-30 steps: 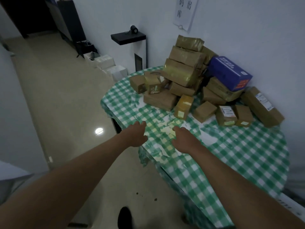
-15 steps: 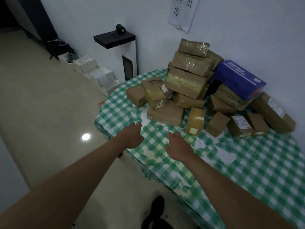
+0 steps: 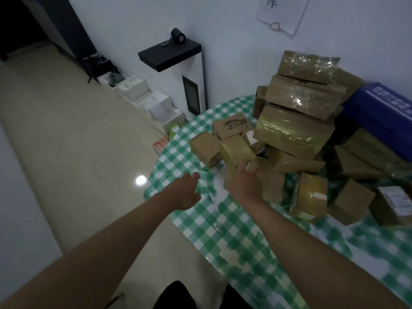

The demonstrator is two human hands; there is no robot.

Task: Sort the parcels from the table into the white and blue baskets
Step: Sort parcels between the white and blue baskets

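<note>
Brown cardboard parcels are heaped on the table with the green-and-white checked cloth. A tall tape-wrapped stack rises at the back, with a blue box on its right. In front lie a small plain box, a printed box and a small yellowish taped box. My right hand reaches up to that yellowish box, its fingertips at the near lower edge, fingers spread. My left hand hovers over the table's left edge, relaxed and holding nothing. No basket is in view.
More small parcels sit at the right front of the heap. A white cabinet with a black top stands against the wall left of the table. White boxes line the floor along the wall. My shoe shows below.
I have come closer to the table. My right hand has moved forward from the bare cloth to the small yellowish box. My left hand has advanced a little along the table's left edge.
</note>
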